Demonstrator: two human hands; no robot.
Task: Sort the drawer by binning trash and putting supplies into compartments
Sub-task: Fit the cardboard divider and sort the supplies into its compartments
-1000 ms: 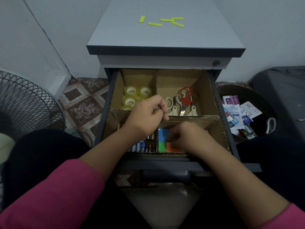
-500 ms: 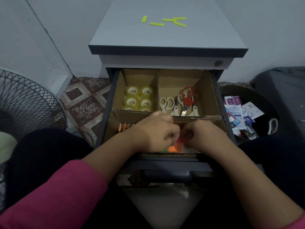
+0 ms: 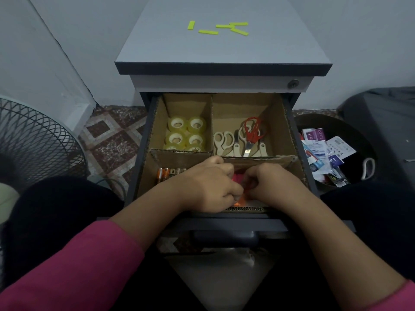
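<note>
The drawer is standing open. Both hands, left hand and right hand, are curling round pink-orange sticky notes in its near right compartment (grip partly hidden). Advisable: seat the stack flat against the divider. A bin packet is reading "KREATE".

Pink-orange sticky notes between both hands' fingertips, front-right compartment; batteries left; tape rolls, scissors beyond.
</note>
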